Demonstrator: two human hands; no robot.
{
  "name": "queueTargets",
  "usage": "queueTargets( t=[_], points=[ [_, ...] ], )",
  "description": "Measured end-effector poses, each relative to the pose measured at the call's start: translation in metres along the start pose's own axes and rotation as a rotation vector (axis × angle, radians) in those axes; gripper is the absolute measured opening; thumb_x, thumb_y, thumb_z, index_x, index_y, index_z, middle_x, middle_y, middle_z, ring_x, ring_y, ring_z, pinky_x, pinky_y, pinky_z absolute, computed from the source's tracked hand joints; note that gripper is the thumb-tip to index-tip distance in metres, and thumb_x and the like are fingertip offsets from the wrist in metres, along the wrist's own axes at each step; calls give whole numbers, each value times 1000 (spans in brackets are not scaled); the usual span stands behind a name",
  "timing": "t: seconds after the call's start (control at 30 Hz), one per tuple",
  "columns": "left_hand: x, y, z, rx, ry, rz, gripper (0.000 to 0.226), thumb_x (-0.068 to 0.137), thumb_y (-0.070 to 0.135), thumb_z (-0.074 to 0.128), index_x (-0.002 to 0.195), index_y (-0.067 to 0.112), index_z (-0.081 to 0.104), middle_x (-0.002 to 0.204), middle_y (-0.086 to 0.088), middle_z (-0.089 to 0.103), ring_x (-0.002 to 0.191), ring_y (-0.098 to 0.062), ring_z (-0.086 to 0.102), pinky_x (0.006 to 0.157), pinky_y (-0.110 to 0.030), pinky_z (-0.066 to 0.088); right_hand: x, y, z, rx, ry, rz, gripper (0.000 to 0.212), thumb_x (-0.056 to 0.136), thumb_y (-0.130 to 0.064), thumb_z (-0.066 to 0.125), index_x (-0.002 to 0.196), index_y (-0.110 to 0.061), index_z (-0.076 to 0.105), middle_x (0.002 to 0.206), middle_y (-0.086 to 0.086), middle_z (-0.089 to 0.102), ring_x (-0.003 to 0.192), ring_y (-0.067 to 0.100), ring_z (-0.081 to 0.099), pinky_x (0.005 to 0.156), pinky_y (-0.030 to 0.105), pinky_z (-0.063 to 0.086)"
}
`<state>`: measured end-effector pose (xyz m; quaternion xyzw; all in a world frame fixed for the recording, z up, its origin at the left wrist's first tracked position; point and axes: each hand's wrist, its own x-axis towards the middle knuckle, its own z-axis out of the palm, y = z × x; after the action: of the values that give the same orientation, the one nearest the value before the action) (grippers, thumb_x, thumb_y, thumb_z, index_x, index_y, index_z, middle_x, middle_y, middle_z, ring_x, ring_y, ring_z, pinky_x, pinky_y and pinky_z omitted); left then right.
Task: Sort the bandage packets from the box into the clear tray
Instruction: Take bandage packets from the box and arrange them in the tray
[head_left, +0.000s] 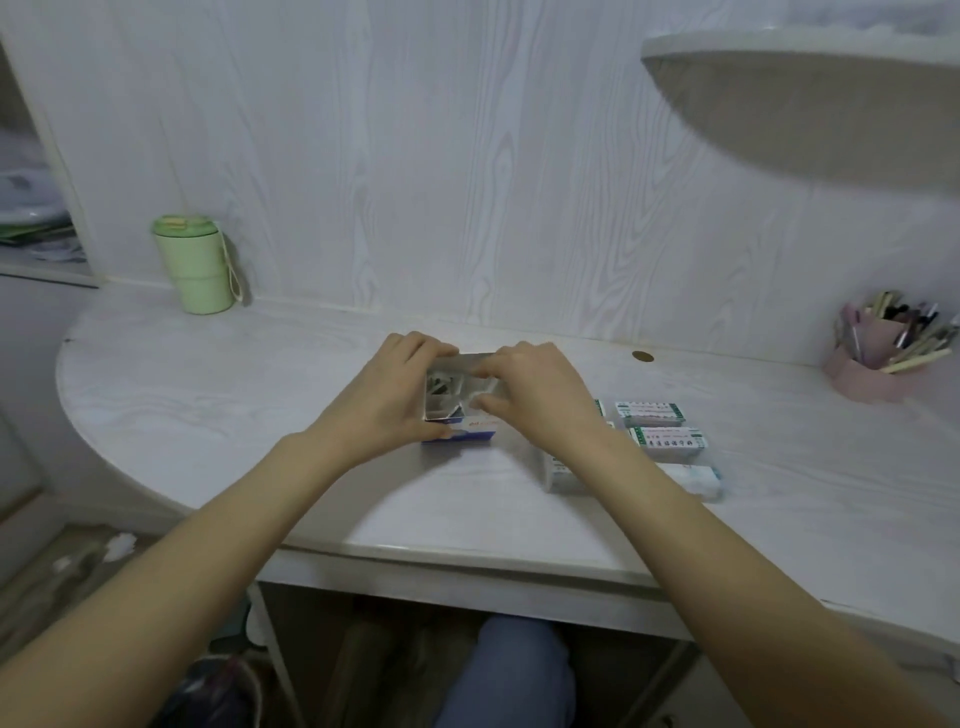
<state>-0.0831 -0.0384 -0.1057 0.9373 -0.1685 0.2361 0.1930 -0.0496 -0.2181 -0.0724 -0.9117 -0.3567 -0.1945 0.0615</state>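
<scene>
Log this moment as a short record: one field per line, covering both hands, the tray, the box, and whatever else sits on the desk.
left hand: grips the clear tray's left side
right hand: fingers curled on the tray's right side
clear tray: has compartments, some with contents; sits between both hands
blue and white box: just in front of the tray
green-striped boxes: at the right, beside the right wrist
green cup: far left, by the wall
pink pen holder: far right
desk: white wood grain

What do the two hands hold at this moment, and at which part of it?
Both hold the clear tray. The left hand grips its left side, thumb at the near edge. The right hand pinches its right side. The box lies under it.
</scene>
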Motion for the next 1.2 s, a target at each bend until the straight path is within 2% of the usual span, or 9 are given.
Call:
queueTargets(
  t=[0.23, 0.4, 0.47, 0.57, 0.7, 0.83, 1.0, 1.1, 1.2],
  points=[
    [-18, -2, -1, -32, -24, 89, 77, 66, 18, 80, 134, 18, 45, 127, 4, 47, 114, -13, 38, 96, -16, 27, -3, -20, 3, -133, -90, -9, 17, 87, -25, 55, 101, -19, 62, 96, 3, 67, 93, 25, 57, 72, 29, 21],
    [-23, -4, 2, -28, -14, 105, 79, 65, 20, 81, 135, 19, 44, 127, 4, 47, 114, -15, 40, 96, -19, 30, -4, -30, 5, -107, -158, -40, 7, 88, -22, 55, 88, -19, 49, 96, 4, 66, 93, 26, 57, 72, 29, 23],
    [-23, -4, 1, -33, -11, 103, 78, 66, 19, 81, 135, 19, 45, 127, 5, 47, 114, -13, 39, 97, -19, 29, -3, -32, 9, -108, -166, -42, 5, 89, -21, 54, 91, -17, 53, 96, 6, 65, 91, 28, 57, 69, 29, 25],
    [-24, -3, 0, -47, -11, 91, 77, 66, 18, 81, 134, 18, 45, 128, 5, 47, 115, -12, 38, 97, -17, 28, -1, -35, 16, -137, -158, 1, 18, 92, -16, 49, 106, -14, 60, 97, 9, 63, 92, 31, 58, 65, 30, 30],
    [-25, -4, -1, -50, -11, 85, 76, 67, 16, 80, 134, 18, 45, 129, 5, 47, 116, -12, 39, 97, -18, 30, -2, -37, 21, -172, -116, -20, 24, 94, -9, 44, 110, -15, 60, 96, 8, 63, 90, 30, 58, 63, 31, 29],
    [-23, -4, -3, 63, 35, 91, 71, 66, 18, 74, 132, 18, 49, 129, 4, 51, 114, -19, 47, 93, -29, 35, -5, -29, 12, -52, -40, 0, 23, 97, -21, 43, 107, -19, 63, 95, 5, 65, 89, 28, 57, 62, 30, 30],
    [-8, -1, -6, 136, -12, -9, 72, 70, 25, 70, 136, 24, 41, 134, 10, 45, 126, -12, 38, 110, -33, 15, -6, -12, 4, 245, 193, 139, 16, 92, -22, 56, 96, -17, 70, 80, 4, 69, 80, 28, 60, 67, 37, 47],
    [5, -2, -4, 192, -76, -61, 70, 73, 32, 67, 137, 26, 38, 136, 9, 41, 134, -13, 26, 116, -41, 7, 2, -1, 6, 328, 239, 203, 15, 91, -21, 59, 94, -17, 72, 78, 3, 71, 76, 25, 63, 68, 39, 50],
    [18, -4, -2, 142, -127, -140, 69, 75, 25, 63, 138, 26, 37, 139, 7, 40, 137, -13, 20, 117, -46, 3, 11, 8, 6, 375, 252, 259, 16, 92, -21, 58, 90, -15, 73, 75, 3, 70, 72, 24, 62, 67, 39, 51]
  ],
)
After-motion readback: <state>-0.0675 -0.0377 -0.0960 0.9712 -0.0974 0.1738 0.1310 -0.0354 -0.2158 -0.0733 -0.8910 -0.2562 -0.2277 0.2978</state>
